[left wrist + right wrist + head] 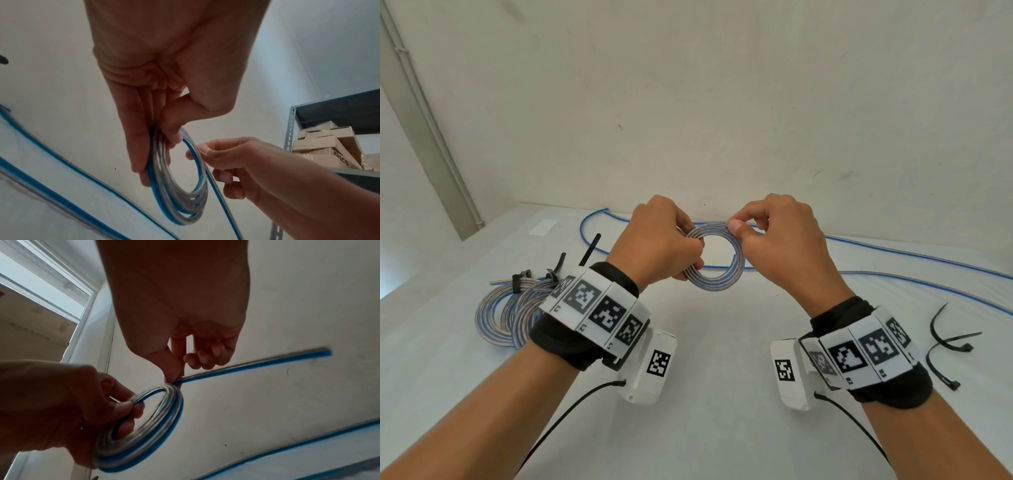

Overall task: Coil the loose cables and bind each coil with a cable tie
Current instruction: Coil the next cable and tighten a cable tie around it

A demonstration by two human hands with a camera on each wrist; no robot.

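A small coil (pixel 717 281) of clear-and-blue flat cable is held up above the white table. My left hand (pixel 659 240) grips the coil's left side (pixel 158 162), fingers curled round the turns (pixel 144 426). My right hand (pixel 774 233) pinches the cable at the coil's top right between thumb and forefinger (pixel 174 374). From that pinch the loose cable (pixel 257 365) runs off to the right. More loose cable (pixel 893 253) trails over the table behind the hands.
Several bound coils (pixel 517 311) with black ties lie at the left of the table (pixel 705 394). Two loose black cable ties (pixel 945 339) lie at the right. A wall rises behind the table. A metal shelf with cardboard boxes (pixel 329 146) stands off to the right.
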